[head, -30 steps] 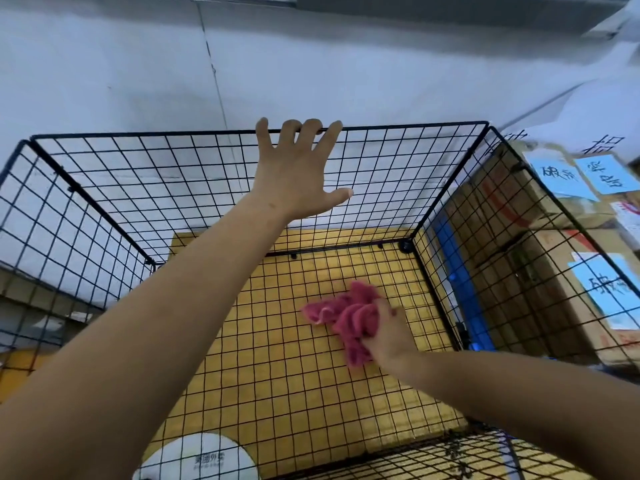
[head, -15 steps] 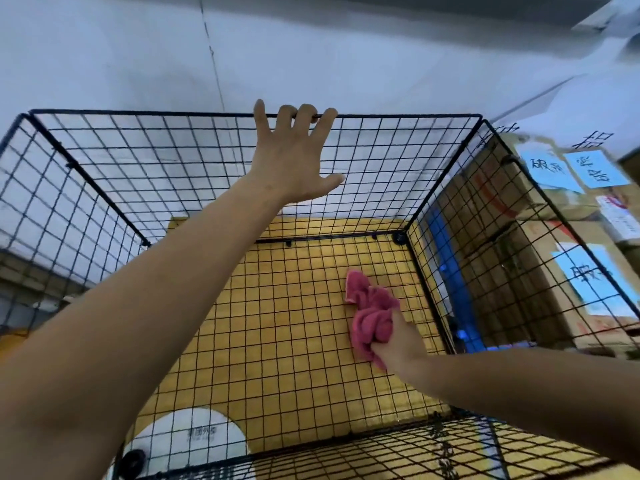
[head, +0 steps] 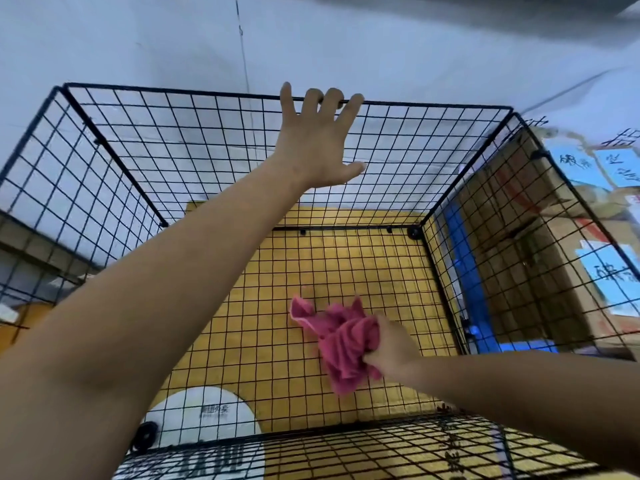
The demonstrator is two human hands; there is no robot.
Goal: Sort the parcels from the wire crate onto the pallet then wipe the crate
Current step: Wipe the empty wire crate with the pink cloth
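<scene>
Four black mesh walls rise round the wire crate: left, far, right, and a near one low in the view. At the near left, under the floor mesh, one white round disc with dark print shows against the yellow surface below.

One left hand reaches the far wall's top edge near its middle. Its fingers hook over the rim wire and its thumb is spread wide on the near side.

On the floor mesh, right of middle, lies one bunched pink cloth. It is near the right wall without touching it, and well apart from the left and far walls. One right hand grips the cloth's right end, fingers closed round it, holding it down at the floor mesh.

Outside the right wall, one blue piece stands just beside the mesh. Cardboard boxes are beyond it, too blurred to count. Three pale-blue labels with handwriting show on them.
</scene>
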